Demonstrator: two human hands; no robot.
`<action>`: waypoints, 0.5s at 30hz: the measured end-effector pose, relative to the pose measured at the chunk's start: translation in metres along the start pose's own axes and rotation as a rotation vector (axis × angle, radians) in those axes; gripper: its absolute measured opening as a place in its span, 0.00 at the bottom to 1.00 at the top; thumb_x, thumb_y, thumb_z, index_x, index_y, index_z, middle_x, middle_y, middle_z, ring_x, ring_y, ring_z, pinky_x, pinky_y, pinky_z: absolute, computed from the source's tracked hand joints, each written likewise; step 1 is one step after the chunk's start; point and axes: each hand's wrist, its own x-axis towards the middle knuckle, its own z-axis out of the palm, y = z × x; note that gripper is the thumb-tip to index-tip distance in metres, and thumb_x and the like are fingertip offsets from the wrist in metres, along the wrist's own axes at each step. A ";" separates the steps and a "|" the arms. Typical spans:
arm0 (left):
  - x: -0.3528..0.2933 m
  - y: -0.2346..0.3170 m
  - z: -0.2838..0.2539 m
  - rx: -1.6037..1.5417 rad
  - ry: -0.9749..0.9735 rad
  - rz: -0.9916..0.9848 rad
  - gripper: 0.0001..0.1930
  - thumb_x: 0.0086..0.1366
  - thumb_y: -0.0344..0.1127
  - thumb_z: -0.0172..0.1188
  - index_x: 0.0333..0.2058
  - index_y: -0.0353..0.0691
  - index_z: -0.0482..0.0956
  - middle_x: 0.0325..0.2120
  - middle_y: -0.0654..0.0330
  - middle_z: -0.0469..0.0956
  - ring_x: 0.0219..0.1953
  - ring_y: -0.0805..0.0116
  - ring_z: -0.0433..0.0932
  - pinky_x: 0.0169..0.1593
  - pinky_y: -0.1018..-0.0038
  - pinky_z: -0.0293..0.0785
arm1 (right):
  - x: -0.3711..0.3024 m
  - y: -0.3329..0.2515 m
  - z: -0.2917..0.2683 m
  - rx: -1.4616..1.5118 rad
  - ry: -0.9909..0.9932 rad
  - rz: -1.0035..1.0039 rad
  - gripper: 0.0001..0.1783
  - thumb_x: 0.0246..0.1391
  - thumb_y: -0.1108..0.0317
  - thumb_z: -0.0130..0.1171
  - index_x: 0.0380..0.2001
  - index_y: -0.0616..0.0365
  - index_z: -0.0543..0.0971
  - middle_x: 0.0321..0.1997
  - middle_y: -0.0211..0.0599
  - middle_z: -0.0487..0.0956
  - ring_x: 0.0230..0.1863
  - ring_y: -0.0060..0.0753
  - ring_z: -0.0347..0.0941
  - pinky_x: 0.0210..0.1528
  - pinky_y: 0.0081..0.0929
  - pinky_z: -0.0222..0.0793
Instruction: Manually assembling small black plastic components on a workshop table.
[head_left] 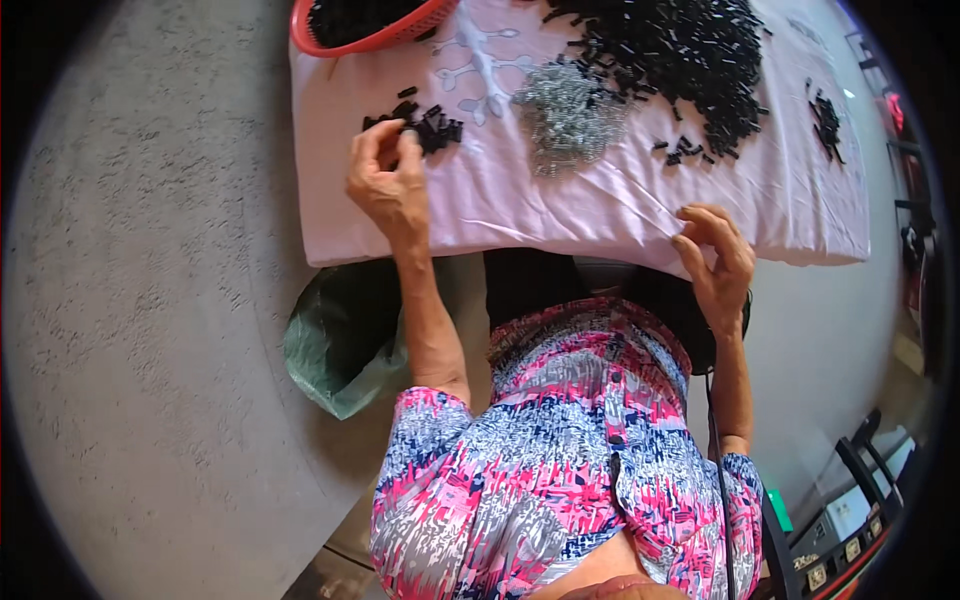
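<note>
My left hand (pixel 388 185) is at the near edge of a small pile of black tube-like pieces (pixel 440 132) on the table's left. Its thumb and forefinger curl together over the pieces; whether one is pinched between them is hidden. Above the table's front edge, my right hand (pixel 718 255) has its thumb and fingertips drawn close together. Anything held there is too small to make out. Between the hands, farther back, lies a heap of thin silvery metal pieces (pixel 570 120). A large heap of black pieces (pixel 680 60) spreads behind it to the right.
A red basket (pixel 375 40) with black pieces stands at the back left of the pink-clothed table (pixel 490 215). More black pieces (pixel 825 125) lie near the right edge. A green plastic bag (pixel 345 385) hangs open below left. Dark furniture (pixel 860 500) stands at lower right.
</note>
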 end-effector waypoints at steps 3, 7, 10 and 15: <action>0.014 -0.022 -0.001 0.208 0.020 0.118 0.07 0.52 0.23 0.65 0.33 0.35 0.81 0.32 0.57 0.79 0.31 0.62 0.79 0.36 0.69 0.77 | 0.001 0.006 0.006 0.012 0.008 -0.039 0.14 0.47 0.79 0.67 0.40 0.65 0.79 0.39 0.38 0.79 0.29 0.22 0.74 0.32 0.20 0.71; 0.011 -0.003 0.008 0.304 0.121 0.298 0.07 0.53 0.22 0.65 0.32 0.37 0.82 0.34 0.55 0.79 0.34 0.59 0.77 0.38 0.66 0.76 | 0.002 0.015 0.011 0.082 0.021 0.030 0.11 0.49 0.79 0.65 0.38 0.64 0.80 0.39 0.35 0.80 0.29 0.20 0.74 0.32 0.19 0.71; -0.014 0.034 0.036 -0.024 -0.161 0.248 0.05 0.56 0.24 0.64 0.31 0.38 0.83 0.30 0.59 0.80 0.32 0.66 0.78 0.37 0.73 0.75 | 0.003 0.017 0.011 0.110 0.034 0.075 0.09 0.50 0.80 0.64 0.37 0.64 0.80 0.37 0.34 0.80 0.29 0.19 0.74 0.32 0.17 0.70; -0.061 0.080 0.092 -0.157 -0.462 0.425 0.05 0.53 0.25 0.65 0.29 0.38 0.80 0.30 0.58 0.78 0.38 0.58 0.75 0.42 0.65 0.74 | 0.003 0.019 0.012 0.117 0.015 0.108 0.08 0.50 0.82 0.62 0.35 0.65 0.79 0.34 0.34 0.80 0.30 0.21 0.76 0.33 0.18 0.71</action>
